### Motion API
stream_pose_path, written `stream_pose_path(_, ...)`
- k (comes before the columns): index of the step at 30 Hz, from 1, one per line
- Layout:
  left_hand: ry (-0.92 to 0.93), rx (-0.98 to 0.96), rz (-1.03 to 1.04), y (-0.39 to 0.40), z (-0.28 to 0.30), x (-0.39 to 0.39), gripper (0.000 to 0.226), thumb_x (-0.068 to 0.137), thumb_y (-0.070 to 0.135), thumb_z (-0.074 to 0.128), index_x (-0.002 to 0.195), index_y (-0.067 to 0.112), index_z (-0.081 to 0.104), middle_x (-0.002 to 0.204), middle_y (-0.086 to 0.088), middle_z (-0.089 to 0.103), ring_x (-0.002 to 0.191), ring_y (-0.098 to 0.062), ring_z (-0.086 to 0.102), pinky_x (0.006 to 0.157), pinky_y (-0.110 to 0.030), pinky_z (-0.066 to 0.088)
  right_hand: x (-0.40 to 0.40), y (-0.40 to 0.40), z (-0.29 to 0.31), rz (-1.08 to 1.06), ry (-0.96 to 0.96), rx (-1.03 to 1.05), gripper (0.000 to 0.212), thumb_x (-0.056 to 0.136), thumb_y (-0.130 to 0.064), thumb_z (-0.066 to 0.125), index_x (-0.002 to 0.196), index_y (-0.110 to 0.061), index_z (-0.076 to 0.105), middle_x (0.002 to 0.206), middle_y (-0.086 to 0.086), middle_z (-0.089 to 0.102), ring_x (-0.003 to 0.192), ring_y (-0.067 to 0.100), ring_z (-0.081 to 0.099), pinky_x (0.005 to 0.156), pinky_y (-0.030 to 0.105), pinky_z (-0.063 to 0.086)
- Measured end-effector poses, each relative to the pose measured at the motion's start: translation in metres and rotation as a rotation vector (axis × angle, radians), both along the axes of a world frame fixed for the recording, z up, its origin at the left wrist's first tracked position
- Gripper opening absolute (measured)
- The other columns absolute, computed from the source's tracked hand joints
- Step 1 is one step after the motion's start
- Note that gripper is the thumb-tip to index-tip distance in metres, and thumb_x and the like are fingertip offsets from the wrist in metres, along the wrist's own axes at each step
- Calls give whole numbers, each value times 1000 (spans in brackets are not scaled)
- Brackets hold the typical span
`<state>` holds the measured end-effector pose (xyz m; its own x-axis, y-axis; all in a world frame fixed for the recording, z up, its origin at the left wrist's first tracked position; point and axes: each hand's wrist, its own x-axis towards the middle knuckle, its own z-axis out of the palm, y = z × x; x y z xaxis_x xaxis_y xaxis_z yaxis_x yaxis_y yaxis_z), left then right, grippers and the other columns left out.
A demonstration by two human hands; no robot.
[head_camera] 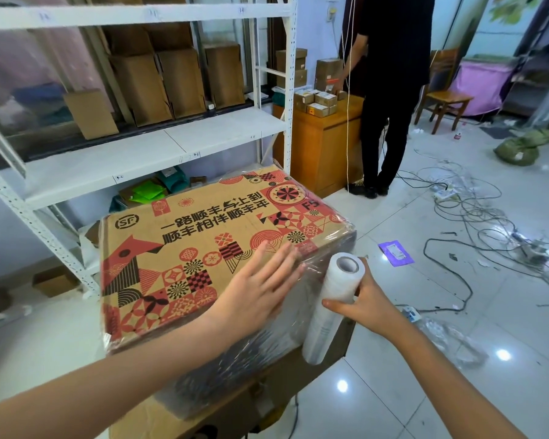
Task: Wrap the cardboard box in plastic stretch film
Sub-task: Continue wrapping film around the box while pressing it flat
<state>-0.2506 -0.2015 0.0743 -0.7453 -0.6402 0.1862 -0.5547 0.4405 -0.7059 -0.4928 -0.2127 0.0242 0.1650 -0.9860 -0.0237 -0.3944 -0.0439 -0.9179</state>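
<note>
A large cardboard box (184,248) with red and black printed patterns lies in the centre, raised on another plain carton (276,384). Clear stretch film covers its near side and edges. My left hand (260,286) lies flat with straight fingers on the box top near the right front edge, pressing the film. My right hand (365,302) grips a white roll of stretch film (333,299), held upright against the box's near right corner. Film runs from the roll onto the box side.
White metal shelving (159,150) with flat cartons stands behind the box. A person in black (390,90) stands at a wooden cabinet (317,147) with small parcels. Tangled cables (476,217) and a purple label (395,253) lie on the tiled floor at right.
</note>
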Motion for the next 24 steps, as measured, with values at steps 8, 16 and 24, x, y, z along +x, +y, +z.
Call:
stream_pose_path(8, 751, 74, 312, -5, 6, -46, 57, 78, 47, 69, 116, 5, 61, 118, -21, 62, 108, -38, 60, 91, -49, 49, -1, 5, -7, -81, -73, 5, 70, 61, -27, 88, 111, -50, 45, 101, -40, 55, 98, -18, 52, 69, 2, 46)
stream_pose_path(16, 673, -86, 305, -5, -17, -47, 44, 97, 43, 41, 117, 10, 64, 116, -18, 65, 106, -37, 62, 89, -48, 51, 18, 19, -26, -111, -189, 60, 74, 59, -27, 89, 117, -40, 46, 113, -24, 58, 106, -8, 54, 78, 9, 48)
stream_pose_path(24, 622, -173, 267, -3, -19, -50, 46, 98, 45, 41, 118, 11, 65, 116, -18, 66, 104, -36, 63, 86, -48, 53, -7, 19, -22, 43, -16, 56, 81, 66, -30, 85, 131, -31, 36, 119, -14, 52, 116, 7, 50, 93, 26, 48)
